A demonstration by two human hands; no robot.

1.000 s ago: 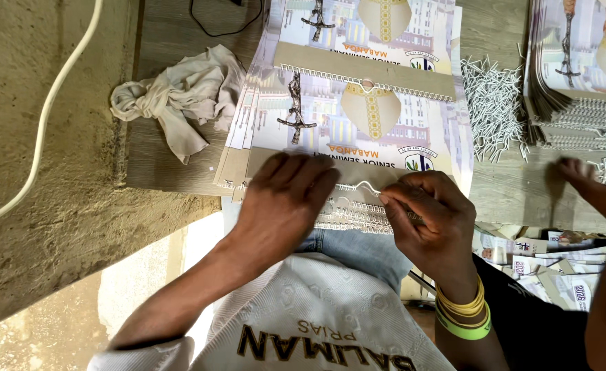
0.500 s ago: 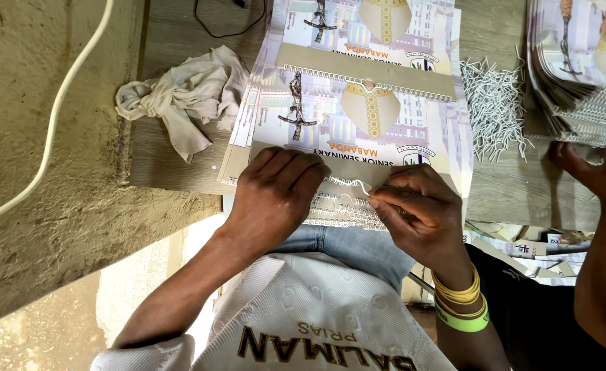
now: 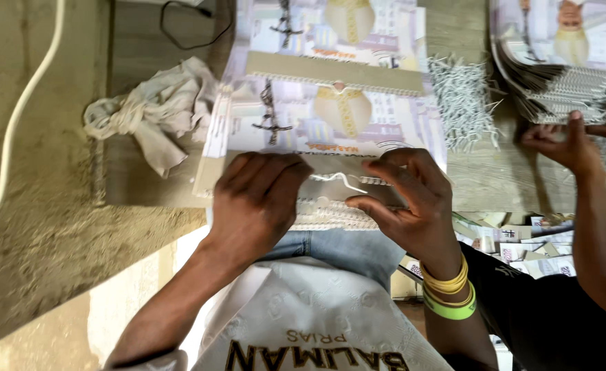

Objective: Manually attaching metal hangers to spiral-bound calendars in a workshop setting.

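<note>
Left hand (image 3: 258,199) lies flat, fingers spread, palm down on the near end of the calendar stack (image 3: 330,130), pinning it at the desk (image 3: 481,185) edge. Not gripping, just pressing. Right hand (image 3: 406,206) is closed in a pinch: thumb and forefinger hold a thin white wire hanger (image 3: 340,180), a small bent loop, just above the white wire binding (image 3: 330,213).

Key relation: the binding's long axis runs left-right along the near edge of the stack, directly under and between both hands. The hanger sits at about mid-length of it, touching or nearly touching; cannot tell which. The right hand is on the hanger, the left is just beside it on the other side.

Outward: a second calendar lies beyond the first, further from the person. A loose pile of white wire pieces (image 3: 461,99) sits to the right of the stack. A crumpled cloth (image 3: 155,113) is on the left, with a white cable (image 3: 14,124) on the rough surface beyond. Far right, another person's hand (image 3: 564,141) touches a separate fanned stack of bound calendars (image 3: 557,62). Yellow and green bangles (image 3: 450,295) sit on the right wrist.
</note>
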